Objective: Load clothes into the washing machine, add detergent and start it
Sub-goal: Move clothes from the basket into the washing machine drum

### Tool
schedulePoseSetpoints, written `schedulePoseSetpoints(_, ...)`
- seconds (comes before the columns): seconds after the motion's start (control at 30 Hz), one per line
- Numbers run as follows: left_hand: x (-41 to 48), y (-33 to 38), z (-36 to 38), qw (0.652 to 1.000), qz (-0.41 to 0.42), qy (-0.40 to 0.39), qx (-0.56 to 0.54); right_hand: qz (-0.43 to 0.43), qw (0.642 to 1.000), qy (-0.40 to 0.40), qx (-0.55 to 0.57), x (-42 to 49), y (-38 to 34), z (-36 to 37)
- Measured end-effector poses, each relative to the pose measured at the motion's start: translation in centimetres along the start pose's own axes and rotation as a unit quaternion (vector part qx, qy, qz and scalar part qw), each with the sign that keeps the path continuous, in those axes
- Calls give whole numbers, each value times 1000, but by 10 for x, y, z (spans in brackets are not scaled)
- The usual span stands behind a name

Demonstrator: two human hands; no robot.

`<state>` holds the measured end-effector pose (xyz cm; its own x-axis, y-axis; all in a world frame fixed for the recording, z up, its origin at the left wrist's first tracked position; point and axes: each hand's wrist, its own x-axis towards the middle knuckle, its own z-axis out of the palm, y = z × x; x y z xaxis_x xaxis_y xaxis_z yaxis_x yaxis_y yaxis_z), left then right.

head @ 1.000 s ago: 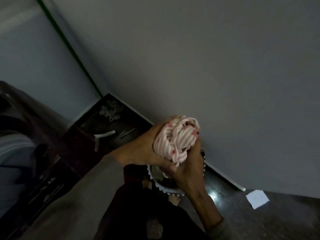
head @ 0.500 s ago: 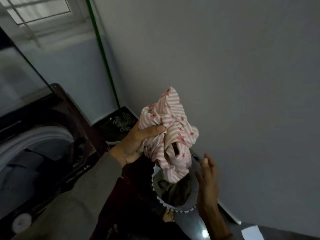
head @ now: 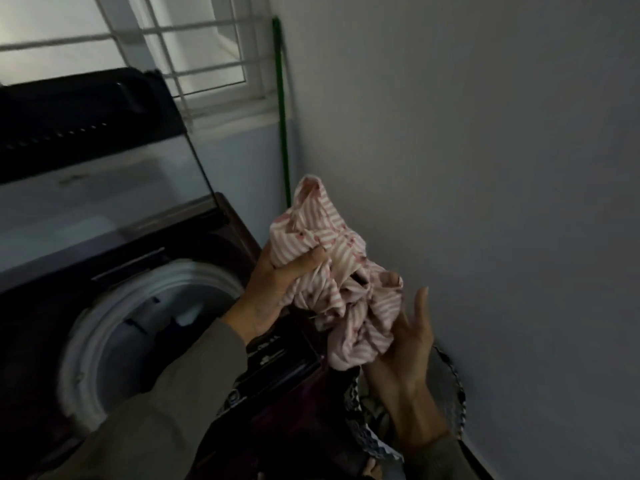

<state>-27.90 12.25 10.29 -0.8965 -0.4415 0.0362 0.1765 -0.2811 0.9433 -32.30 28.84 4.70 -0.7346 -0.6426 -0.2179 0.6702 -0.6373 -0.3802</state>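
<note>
Left hand (head: 277, 289) clenches pink striped garment (head: 339, 282) at bunched top, right hand (head: 408, 344) open beneath; bundle hangs at 3 o'clock of washer drum (head: 114, 320); likely light, floppy—gather loose folds.

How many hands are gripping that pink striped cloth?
1. The left hand clutches the pink striped cloth beside the open washing machine. The right hand is open under the bundle; whether it touches it is unclear.
</note>
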Motion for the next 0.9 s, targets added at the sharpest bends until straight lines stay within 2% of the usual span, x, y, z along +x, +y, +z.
schedulePoseSetpoints(0.1, -21, 7, -35, 996, 31, 50, 66, 23, 996, -68, -47, 8, 36, 36)
schedulePoseSetpoints(0.17, -29, 10, -63, 981, 41, 78, 174, 24, 992, -69, -107, 13, 59, 53)
schedulePoseSetpoints(0.23, -37, 11, -87, 951, 76, 96, 284, 16, 980, -78, -185, 17, 87, 68)
schedulePoseSetpoints(0.3, -48, 21, -105, 912, 112, 148, 366, 13, 969, -84, -233, 19, 113, 86)
schedulePoseSetpoints(0.37, -60, 33, -122, 878, 126, 193, 419, 16, 953, -83, -292, 23, 136, 99)
schedulePoseSetpoints(0.4, -67, 37, -132, 873, 117, 198, 430, 18, 944, -90, -318, 26, 147, 102)
schedulePoseSetpoints(0.47, -77, 46, -152, 881, 80, 214, 415, 27, 931, -99, -350, 34, 166, 104)
schedulePoseSetpoints(0.57, -79, 60, -173, 916, 20, 306, 260, 38, 912, -111, -393, 47, 194, 110)
schedulePoseSetpoints(0.67, -82, 64, -204, 911, -40, 354, 207, 57, 893, -117, -431, 61, 224, 111)
schedulePoseSetpoints(0.7, -85, 65, -214, 909, -46, 350, 223, 63, 885, -116, -446, 66, 233, 110)
schedulePoseSetpoints(0.8, -96, 55, -260, 928, -26, 261, 265, 64, 853, -107, -507, 78, 262, 111)
schedulePoseSetpoints(0.9, -108, 45, -291, 945, -37, 257, 199, 59, 822, -96, -558, 96, 289, 105)
